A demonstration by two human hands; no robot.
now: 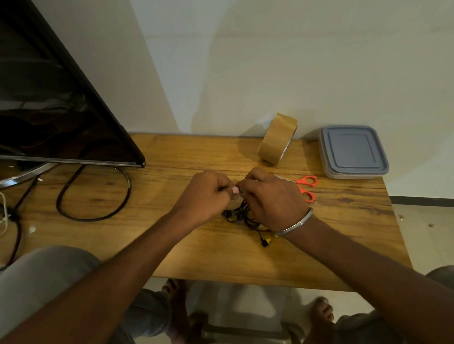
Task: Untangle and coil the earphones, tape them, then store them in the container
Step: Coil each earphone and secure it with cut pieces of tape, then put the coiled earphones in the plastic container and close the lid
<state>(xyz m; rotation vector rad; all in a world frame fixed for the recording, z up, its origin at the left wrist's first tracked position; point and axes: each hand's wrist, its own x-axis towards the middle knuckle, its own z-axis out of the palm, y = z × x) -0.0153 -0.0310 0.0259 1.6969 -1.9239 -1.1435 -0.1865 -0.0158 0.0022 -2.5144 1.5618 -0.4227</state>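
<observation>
A tangled bunch of black earphones [241,216] lies on the wooden table [191,248], partly under my right hand, with a small black and yellow end trailing toward me. My left hand [206,193] and my right hand [271,197] meet just above the tangle, each pinching a piece of the black cord between thumb and fingers. A roll of brown tape [276,139] stands on edge behind my hands. The clear container with a grey lid [353,151], closed, sits at the back right of the table.
Orange-handled scissors [307,187] lie just right of my right hand, partly hidden by it. A dark screen [54,99] on a metal stand fills the left, with black cables [95,192] looping on the table. The table's front edge is near my knees.
</observation>
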